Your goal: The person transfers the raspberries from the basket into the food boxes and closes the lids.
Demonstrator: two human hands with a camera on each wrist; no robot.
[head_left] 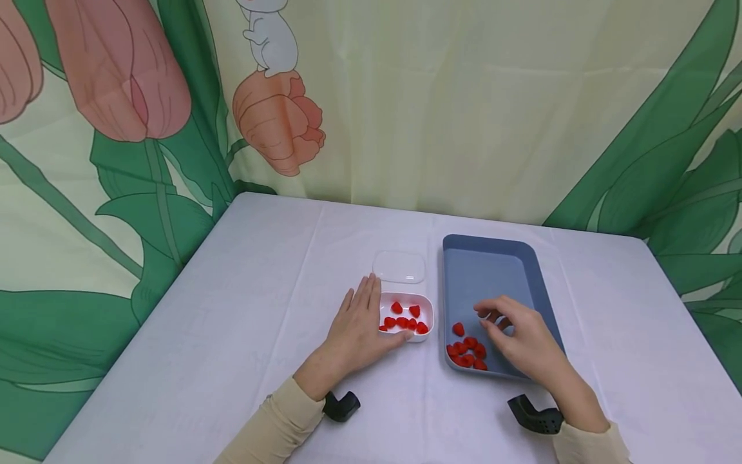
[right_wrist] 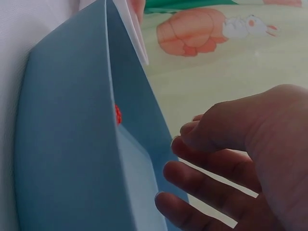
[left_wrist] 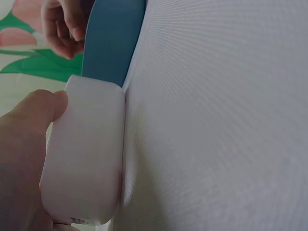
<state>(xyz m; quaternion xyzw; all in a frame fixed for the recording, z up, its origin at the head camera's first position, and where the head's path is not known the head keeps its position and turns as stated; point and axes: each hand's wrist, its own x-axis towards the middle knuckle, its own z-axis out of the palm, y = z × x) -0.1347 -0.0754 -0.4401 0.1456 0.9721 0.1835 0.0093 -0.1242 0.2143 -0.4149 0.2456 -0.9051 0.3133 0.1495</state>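
My left hand (head_left: 362, 325) rests against a small white box (left_wrist: 86, 149), its straight fingers along the left side and its thumb on the near rim. Several small red raspberries (head_left: 402, 322) lie inside the box. Over the blue-grey tray (head_left: 487, 277) hovers my right hand (head_left: 524, 335), fingers loosely bent, thumb apart from them, with nothing visible between. Several more raspberries (head_left: 468, 343) cluster in the tray's near left corner. One raspberry (right_wrist: 118, 115) shows past the tray wall in the right wrist view.
A clear lid (head_left: 398, 267) lies flat behind the white box. The tray stands just right of the box, with a narrow gap. A white cloth covers the table (head_left: 278, 270), and a printed curtain (head_left: 440, 116) hangs behind its far edge.
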